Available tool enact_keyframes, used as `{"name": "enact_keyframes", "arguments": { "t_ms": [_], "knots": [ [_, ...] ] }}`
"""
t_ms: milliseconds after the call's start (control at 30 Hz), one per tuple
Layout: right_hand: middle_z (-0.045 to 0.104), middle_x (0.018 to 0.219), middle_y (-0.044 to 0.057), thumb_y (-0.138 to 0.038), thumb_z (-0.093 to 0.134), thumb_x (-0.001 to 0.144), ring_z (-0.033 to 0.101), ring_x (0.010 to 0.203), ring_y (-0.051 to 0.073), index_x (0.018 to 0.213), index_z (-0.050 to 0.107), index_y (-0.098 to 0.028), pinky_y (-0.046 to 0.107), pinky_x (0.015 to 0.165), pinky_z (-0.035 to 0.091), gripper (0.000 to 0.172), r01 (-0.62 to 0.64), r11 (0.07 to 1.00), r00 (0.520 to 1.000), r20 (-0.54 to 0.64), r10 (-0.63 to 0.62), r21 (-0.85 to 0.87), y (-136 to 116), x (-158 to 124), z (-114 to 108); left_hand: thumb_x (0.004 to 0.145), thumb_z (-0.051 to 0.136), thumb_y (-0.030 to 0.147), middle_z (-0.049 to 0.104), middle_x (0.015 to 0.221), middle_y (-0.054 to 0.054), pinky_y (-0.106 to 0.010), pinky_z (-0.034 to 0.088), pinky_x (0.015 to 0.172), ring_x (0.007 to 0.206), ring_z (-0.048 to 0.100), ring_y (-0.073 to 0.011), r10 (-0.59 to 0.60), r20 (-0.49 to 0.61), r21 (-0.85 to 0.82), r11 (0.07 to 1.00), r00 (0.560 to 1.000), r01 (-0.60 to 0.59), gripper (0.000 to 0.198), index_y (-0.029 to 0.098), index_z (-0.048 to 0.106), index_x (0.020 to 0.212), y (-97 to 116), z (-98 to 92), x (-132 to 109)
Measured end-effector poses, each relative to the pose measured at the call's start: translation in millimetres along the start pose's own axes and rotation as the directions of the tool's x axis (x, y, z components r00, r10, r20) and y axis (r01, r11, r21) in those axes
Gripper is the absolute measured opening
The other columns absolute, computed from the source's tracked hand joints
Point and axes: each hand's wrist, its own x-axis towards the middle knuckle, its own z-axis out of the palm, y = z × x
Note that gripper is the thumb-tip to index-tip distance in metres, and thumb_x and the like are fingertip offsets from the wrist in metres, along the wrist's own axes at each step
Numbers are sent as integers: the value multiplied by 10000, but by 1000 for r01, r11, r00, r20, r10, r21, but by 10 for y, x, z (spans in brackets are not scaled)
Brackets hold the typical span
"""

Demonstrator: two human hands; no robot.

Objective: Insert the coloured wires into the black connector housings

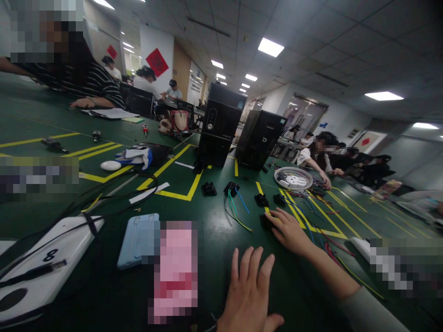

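My left hand (247, 286) hovers over or lies flat on the green table in the lower middle, its fingers spread and nothing in them. Further forward, my right hand (289, 230) has its fingertips closed on a small black block (266, 222), which they partly hide. Just beyond it sit two more black blocks, one (261, 200) beside the yellow tape and another (278, 200) near blue wires. To the left is a black block with green and blue wires (231, 188), next to a similar block without visible wires (209, 188).
Two black computer towers (221, 127) stand at the back. A white round basket (293, 179) and loose wires (332, 251) lie to the right. At left are a blue case (138, 240), a blurred pink item (176, 267) and a white power strip (51, 258). Co-workers sit around.
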Motion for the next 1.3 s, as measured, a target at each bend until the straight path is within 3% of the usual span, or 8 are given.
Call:
{"name": "enact_keyframes", "arguments": {
  "t_ms": [133,267,433,600,800,1033,1133,1300],
  "knots": [
    [487,1342,133,-164,445,828,356,1291,309,1246,572,-177,536,1052,288,437,-115,981,980,-143,137,155,85,241,154,669,702,574,342,1461,-161,-695,245,1044,1310,324,-413,32,9,2,999,999,-32,975,174,247,1433,-23,12,-21],
    [457,1355,154,-235,376,896,357,1288,283,1241,542,-137,501,1075,256,396,-207,930,933,-225,280,304,-195,455,259,713,663,569,352,1459,-150,-700,247,1038,1312,325,-405,33,8,24,999,999,-33,913,178,257,1431,-39,23,-28],
    [673,971,104,-414,469,884,628,899,220,1195,545,-152,368,826,481,413,-294,774,916,-67,396,561,-661,773,377,698,668,590,350,1453,-169,-718,256,1019,1307,327,-415,53,-11,20,998,999,-53,963,164,225,1438,-71,34,-21],
    [588,589,-12,-421,505,849,536,487,127,1099,558,-122,247,500,441,394,-362,556,912,160,379,748,-829,911,392,701,689,467,378,1426,-184,-722,254,1015,1299,336,-417,30,-26,-13,999,999,-31,912,162,227,1426,-82,32,0],
    [435,529,-78,-522,405,874,408,425,79,1079,540,-132,205,449,354,461,-388,330,903,284,322,861,-879,495,163,704,639,238,345,1448,-156,-694,203,1058,1334,289,-376,-47,-34,-73,996,998,44,840,182,205,1422,-9,-97,12],
    [604,682,1,-423,607,822,534,590,95,912,624,-118,232,599,419,319,-476,72,879,474,43,876,-759,-357,-358,821,520,174,303,1465,-131,-608,149,1107,1368,239,-287,-60,-138,-120,992,989,44,683,189,190,1418,30,-190,13],
    [659,749,49,-416,652,796,598,672,128,863,663,-96,265,667,450,327,-552,70,811,555,-184,831,-624,-575,-494,877,462,185,334,1442,-134,-586,150,1107,1360,262,-263,-127,-178,-152,983,976,100,581,194,210,1400,11,-161,28],
    [692,750,83,-474,608,826,635,666,142,799,657,-84,280,676,470,394,-541,22,818,532,-218,841,-599,-648,-456,933,372,196,379,1412,-129,-577,155,1103,1337,313,-233,-225,-99,-204,958,969,202,482,205,204,1384,-30,-121,40]
  ]
}}
